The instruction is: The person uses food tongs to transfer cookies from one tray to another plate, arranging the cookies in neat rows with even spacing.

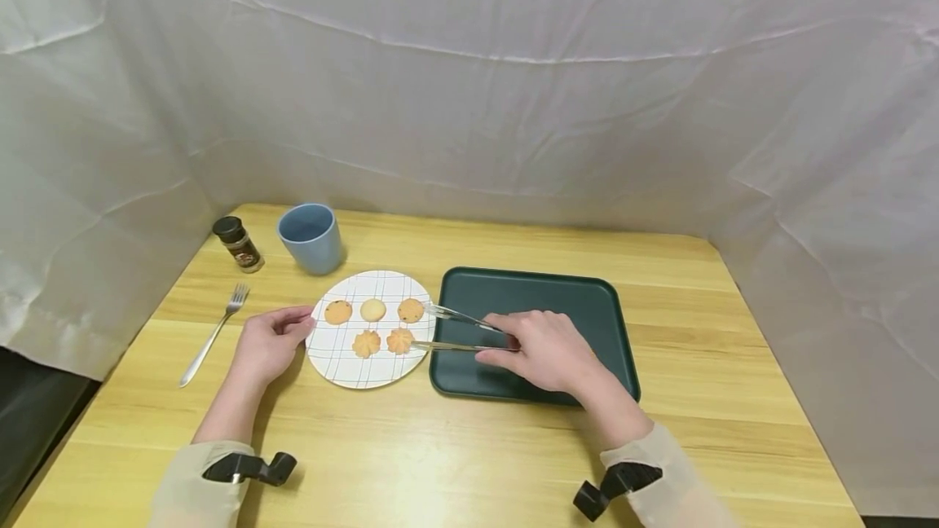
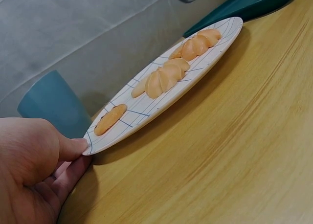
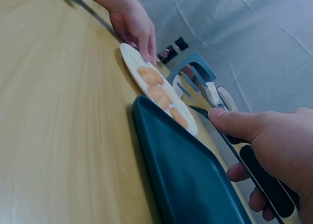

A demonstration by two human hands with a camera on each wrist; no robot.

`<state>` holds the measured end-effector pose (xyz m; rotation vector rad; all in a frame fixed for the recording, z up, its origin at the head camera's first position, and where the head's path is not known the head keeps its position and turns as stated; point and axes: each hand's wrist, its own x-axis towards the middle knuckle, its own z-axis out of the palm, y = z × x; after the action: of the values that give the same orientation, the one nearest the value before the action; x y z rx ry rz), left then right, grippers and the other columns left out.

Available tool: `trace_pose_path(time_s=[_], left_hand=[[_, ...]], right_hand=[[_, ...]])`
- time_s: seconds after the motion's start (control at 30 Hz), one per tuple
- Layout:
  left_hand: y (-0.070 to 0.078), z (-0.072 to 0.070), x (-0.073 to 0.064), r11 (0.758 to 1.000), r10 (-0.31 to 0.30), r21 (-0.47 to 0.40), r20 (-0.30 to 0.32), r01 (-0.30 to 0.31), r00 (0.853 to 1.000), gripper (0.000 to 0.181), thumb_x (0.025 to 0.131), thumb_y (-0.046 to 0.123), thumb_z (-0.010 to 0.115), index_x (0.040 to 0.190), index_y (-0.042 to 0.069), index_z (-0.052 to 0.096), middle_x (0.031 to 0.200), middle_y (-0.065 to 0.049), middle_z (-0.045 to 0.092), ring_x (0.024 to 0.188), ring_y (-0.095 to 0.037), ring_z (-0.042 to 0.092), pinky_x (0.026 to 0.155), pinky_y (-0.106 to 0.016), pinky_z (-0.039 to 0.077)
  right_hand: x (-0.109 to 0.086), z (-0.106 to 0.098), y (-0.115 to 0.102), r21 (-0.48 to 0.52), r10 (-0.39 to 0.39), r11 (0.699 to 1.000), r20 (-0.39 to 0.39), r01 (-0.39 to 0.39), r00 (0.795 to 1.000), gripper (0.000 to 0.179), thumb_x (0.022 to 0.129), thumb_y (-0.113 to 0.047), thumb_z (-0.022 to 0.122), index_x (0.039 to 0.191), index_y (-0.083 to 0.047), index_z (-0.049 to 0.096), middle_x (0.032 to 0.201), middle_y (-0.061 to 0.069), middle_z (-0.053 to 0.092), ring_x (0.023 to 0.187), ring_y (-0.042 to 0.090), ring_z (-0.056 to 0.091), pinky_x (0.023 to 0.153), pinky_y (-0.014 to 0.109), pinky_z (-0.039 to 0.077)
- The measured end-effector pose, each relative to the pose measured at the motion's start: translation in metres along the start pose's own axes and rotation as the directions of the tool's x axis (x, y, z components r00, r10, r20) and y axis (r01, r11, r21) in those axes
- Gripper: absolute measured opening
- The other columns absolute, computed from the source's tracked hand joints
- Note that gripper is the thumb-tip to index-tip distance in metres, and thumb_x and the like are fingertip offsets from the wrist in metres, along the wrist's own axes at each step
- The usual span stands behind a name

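My left hand (image 1: 267, 342) pinches the left rim of a white plate (image 1: 333, 365) with a grid pattern, thumb on top and fingers beneath. Several cookies lie on it in two rows: round ones such as the pale cookie (image 1: 372, 310) behind, flower-shaped ones such as this cookie (image 1: 366, 344) in front. Metal tongs (image 1: 455, 346) are gripped by my right hand (image 1: 546, 349) above a dark green tray (image 1: 528, 288). Their arms are spread, tips over the plate's right side near the rightmost cookies; whether they touch, I cannot tell. Black inserts show on the tongs' handle in the right wrist view.
Behind the plate stands a blue cup (image 1: 317, 251), with a black-capped spice jar (image 1: 240, 247) to its left. A fork (image 1: 213, 341) lies left of my left hand. The tray sits right beside the plate on the wooden table (image 1: 411, 455). Pale cloth (image 1: 469, 121) hangs around the table.
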<state>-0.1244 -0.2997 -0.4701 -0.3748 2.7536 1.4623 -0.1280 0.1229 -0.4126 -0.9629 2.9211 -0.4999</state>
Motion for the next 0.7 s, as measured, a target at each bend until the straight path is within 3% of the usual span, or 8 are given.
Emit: trace_pose_path(time_s=[0.53, 0.7], left_hand=[[0.000, 0.000, 0.000, 1.000, -0.016, 0.001, 0.005, 0.016, 1.000, 0.039, 0.107, 0.024, 0.066, 0.137, -0.001, 0.069, 0.123, -0.019, 0.072, 0.108, -0.025, 0.063, 0.078, -0.017, 0.049], [-0.003, 0.000, 0.002, 1.000, 0.027, 0.004, -0.007, -0.027, 1.000, 0.037, 0.106, 0.021, 0.068, 0.134, -0.003, 0.070, 0.119, -0.019, 0.073, 0.101, -0.019, 0.065, 0.076, -0.017, 0.050]], right_hand=[[-0.043, -0.020, 0.038, 0.042, 0.077, 0.996, -0.083, -0.074, 0.994, 0.059, 0.094, -0.065, 0.071, 0.136, -0.024, 0.074, 0.067, -0.021, 0.052, 0.056, 0.002, 0.044, 0.052, 0.029, 0.037], [-0.057, -0.025, 0.048, 0.076, 0.111, 0.992, -0.089, -0.104, 0.990, 0.060, 0.094, -0.064, 0.071, 0.137, -0.022, 0.073, 0.070, -0.022, 0.055, 0.055, 0.002, 0.045, 0.052, 0.029, 0.039]])
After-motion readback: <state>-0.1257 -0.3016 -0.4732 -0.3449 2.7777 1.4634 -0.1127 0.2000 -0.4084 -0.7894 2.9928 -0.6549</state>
